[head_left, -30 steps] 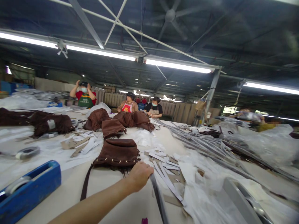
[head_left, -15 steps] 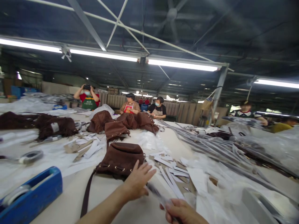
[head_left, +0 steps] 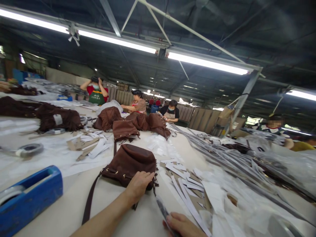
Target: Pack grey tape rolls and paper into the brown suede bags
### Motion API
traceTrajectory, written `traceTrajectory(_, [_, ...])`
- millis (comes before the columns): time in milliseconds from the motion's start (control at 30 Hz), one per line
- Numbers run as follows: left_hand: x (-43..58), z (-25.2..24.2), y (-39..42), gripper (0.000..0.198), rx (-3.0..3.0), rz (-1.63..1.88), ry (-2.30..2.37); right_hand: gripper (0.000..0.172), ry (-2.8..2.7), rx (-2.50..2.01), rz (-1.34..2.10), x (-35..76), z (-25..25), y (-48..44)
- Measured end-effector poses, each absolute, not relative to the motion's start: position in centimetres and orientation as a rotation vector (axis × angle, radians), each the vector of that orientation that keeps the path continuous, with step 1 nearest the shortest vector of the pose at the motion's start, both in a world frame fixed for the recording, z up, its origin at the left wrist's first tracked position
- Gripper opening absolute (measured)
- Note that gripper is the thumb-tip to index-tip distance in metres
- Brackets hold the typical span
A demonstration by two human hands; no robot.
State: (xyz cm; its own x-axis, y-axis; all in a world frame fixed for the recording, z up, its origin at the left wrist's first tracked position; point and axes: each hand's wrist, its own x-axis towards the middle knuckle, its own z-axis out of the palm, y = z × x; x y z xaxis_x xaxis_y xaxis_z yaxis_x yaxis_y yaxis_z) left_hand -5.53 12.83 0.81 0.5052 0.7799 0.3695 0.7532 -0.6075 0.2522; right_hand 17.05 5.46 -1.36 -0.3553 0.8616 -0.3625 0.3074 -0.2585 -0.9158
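Note:
A brown suede bag [head_left: 129,161] with metal eyelets and a long brown strap [head_left: 90,199] lies on the white table [head_left: 69,207] in front of me. My left hand [head_left: 138,186] reaches forward and rests on the bag's near edge, its fingers curled onto the suede. Low at the bottom edge, my right hand [head_left: 184,225] is closed around a thin dark strip [head_left: 163,210] that points up and to the left. Only the knuckles of that hand show.
A blue tape dispenser [head_left: 29,194] sits at the near left. White and tan paper strips [head_left: 187,184] litter the table to the right of the bag. More brown bags [head_left: 124,126] lie farther back, clear plastic sleeves [head_left: 222,154] run along the right. Several people work at the far side.
My left hand went from holding the strip to spreading open, then came down on the bag's edge. My right hand came into view and took the strip.

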Motion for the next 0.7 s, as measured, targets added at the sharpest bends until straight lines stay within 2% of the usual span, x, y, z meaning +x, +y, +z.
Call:
traceTrajectory(100, [-5.2,0.6,12.7,0.044,2.644,0.750,1.366,0.032,-1.538,-1.554,1.406,14.4,-0.5,6.3])
traceTrajectory(200, [-4.9,0.4,12.6,0.044,2.619,0.785,1.359,0.030,-1.456,-1.595,1.349,11.6,0.3,7.7])
traceTrajectory(433, [-4.8,-0.2,12.9,0.046,2.553,0.832,1.362,0.039,-1.061,-1.594,1.742,9.3,2.6,9.5])
traceTrajectory(600, [-5.1,1.8,12.0,0.053,2.543,0.861,1.292,0.040,-0.892,-1.494,1.917,10.6,3.9,9.5])
traceTrajectory(633, [-5.2,2.4,11.5,0.052,2.455,0.904,1.282,0.041,-0.875,-1.490,1.937,10.8,3.9,9.6])
traceTrajectory(700, [-5.3,3.5,10.0,0.033,2.126,0.955,1.251,0.045,-0.851,-1.488,1.970,11.0,3.7,10.2])
